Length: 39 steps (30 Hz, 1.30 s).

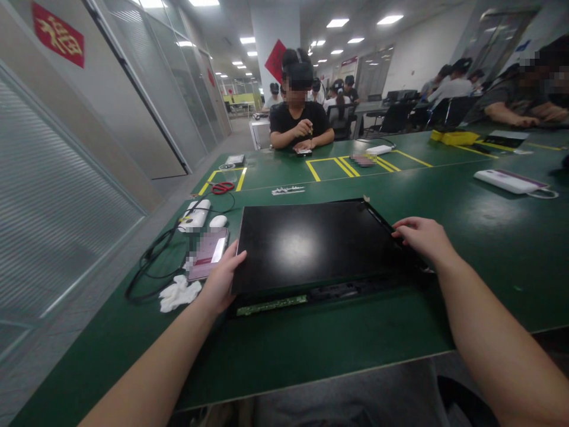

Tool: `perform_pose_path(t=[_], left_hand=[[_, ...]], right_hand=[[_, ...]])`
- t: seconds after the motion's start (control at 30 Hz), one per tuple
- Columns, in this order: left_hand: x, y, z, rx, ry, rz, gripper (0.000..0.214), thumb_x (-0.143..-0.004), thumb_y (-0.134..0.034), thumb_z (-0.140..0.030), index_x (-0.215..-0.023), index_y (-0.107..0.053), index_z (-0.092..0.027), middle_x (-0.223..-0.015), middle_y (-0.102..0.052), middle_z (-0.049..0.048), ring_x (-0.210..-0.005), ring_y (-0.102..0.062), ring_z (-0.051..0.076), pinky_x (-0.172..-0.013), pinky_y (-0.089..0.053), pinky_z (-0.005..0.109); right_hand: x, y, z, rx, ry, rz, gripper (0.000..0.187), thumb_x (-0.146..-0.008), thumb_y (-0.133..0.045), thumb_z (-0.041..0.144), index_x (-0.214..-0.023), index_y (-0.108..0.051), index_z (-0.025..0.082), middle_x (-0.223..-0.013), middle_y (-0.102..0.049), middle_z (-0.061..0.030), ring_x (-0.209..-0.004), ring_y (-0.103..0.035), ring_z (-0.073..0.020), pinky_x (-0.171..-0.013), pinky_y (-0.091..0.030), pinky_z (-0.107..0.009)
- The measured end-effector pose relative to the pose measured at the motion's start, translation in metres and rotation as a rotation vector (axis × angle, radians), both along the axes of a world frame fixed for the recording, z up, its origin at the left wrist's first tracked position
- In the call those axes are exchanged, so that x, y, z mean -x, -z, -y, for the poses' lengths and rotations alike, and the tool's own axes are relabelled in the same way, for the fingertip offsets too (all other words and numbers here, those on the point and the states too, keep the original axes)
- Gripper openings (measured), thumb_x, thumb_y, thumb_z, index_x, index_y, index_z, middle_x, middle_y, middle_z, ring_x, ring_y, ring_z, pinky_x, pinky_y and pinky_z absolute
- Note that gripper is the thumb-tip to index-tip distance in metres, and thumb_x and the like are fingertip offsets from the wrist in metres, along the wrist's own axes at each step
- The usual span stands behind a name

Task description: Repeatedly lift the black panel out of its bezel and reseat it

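Observation:
A dark, glossy LCD panel (306, 243) lies at a slant over a black housing (377, 289) on the green table. Its near edge is raised, so a strip of green circuit board (272, 305) shows below it. My left hand (222, 273) is closed on the panel's left edge, thumb on top and the other fingers hidden beneath. My right hand (420, 237) pinches at the black frame (377, 214) along the right side, its thumb and forefinger close together. Whether the right fingers also touch the panel, I cannot tell.
Left of the panel are a phone (207, 255), crumpled tissue (179, 293), a white mouse (218, 221), black cable (149, 258) and red-handled scissors (223, 188). White strips (288, 190) lie beyond the panel. A white power bank (510, 181) is at right. A co-worker (302, 121) sits opposite.

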<state>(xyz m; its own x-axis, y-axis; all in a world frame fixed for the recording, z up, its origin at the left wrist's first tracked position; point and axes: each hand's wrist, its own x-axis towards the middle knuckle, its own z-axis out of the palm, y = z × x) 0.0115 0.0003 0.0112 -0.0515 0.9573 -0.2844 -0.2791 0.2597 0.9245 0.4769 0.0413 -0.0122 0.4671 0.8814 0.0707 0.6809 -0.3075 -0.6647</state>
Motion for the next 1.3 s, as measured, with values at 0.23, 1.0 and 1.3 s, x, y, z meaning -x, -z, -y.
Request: perform_pose_path(t=[0.23, 1.0, 1.3], left_hand=[[-0.003, -0.004, 0.001, 0.019, -0.018, 0.002, 0.069, -0.086, -0.066, -0.012, -0.153, -0.059, -0.021, -0.112, -0.083, 0.0086, -0.091, -0.081, 0.025, -0.061, -0.060, 0.024], [-0.006, -0.006, 0.002, 0.043, -0.009, -0.028, 0.068, -0.086, -0.066, -0.013, -0.153, -0.059, -0.023, -0.106, -0.084, 0.0077, -0.079, -0.080, 0.023, -0.060, -0.062, 0.027], [-0.003, -0.002, -0.001, 0.031, -0.019, -0.027, 0.063, -0.084, -0.069, -0.014, -0.147, -0.065, -0.020, -0.103, -0.084, 0.0089, -0.080, -0.080, 0.025, -0.058, -0.058, 0.026]], right_hand=[[0.000, -0.004, 0.001, 0.050, -0.007, -0.020, 0.025, -0.079, -0.063, 0.029, -0.096, -0.079, 0.023, -0.087, -0.082, -0.0057, -0.061, -0.069, -0.0183, -0.076, -0.058, -0.038], [-0.004, -0.004, 0.001, 0.105, 0.011, -0.013, 0.019, -0.081, -0.063, 0.029, -0.092, -0.078, 0.025, -0.089, -0.082, -0.0069, -0.060, -0.069, -0.0229, -0.075, -0.059, -0.043], [0.002, -0.011, 0.005, 0.067, 0.036, -0.021, 0.019, -0.080, -0.062, 0.027, -0.091, -0.078, 0.025, -0.088, -0.082, -0.0060, -0.060, -0.068, -0.0212, -0.080, -0.060, -0.044]])
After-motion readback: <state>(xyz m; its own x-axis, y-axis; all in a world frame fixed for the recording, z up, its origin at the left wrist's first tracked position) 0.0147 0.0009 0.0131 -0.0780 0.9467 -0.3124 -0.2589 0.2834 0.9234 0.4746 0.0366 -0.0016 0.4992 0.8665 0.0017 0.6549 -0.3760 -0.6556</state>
